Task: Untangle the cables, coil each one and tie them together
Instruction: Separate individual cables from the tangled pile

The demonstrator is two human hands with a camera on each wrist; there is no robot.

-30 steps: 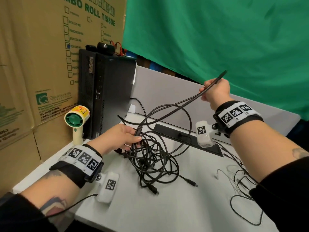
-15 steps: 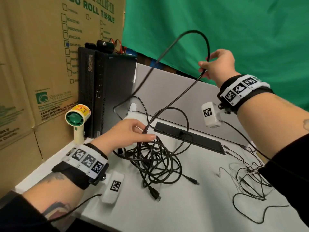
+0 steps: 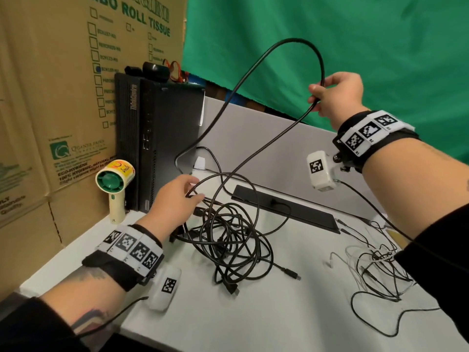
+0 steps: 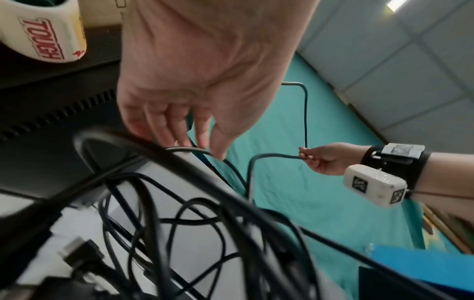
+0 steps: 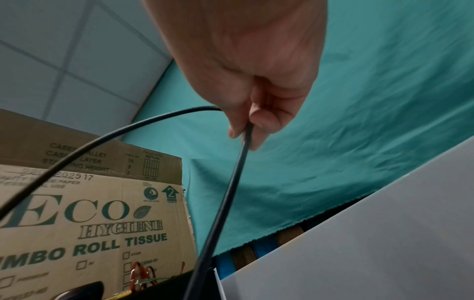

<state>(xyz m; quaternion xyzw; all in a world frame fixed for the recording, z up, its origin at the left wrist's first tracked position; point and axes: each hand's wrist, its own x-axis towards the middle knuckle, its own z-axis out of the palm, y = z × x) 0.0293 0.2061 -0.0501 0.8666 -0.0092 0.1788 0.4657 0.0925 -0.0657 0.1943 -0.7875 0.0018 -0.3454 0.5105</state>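
Note:
A tangle of black cables lies in the middle of the white desk. My right hand is raised high to the right of it and pinches one black cable between thumb and fingers. That cable arcs above the hand in a tall loop and drops back to the pile. The right wrist view shows the same pinch on the cable. My left hand rests on the pile's far left edge, with fairly straight fingers touching thin strands. A second tangle of thin cables lies at the right.
A black computer tower stands at the back left, with a small handheld fan beside it and a cardboard box behind. A grey partition and a green cloth close the back. A black slot plate lies flush behind the pile.
My right hand rose up and right with the cable, drawing it into a tall loop. My left hand let go its grip on the strands and now lies straighter on the pile.

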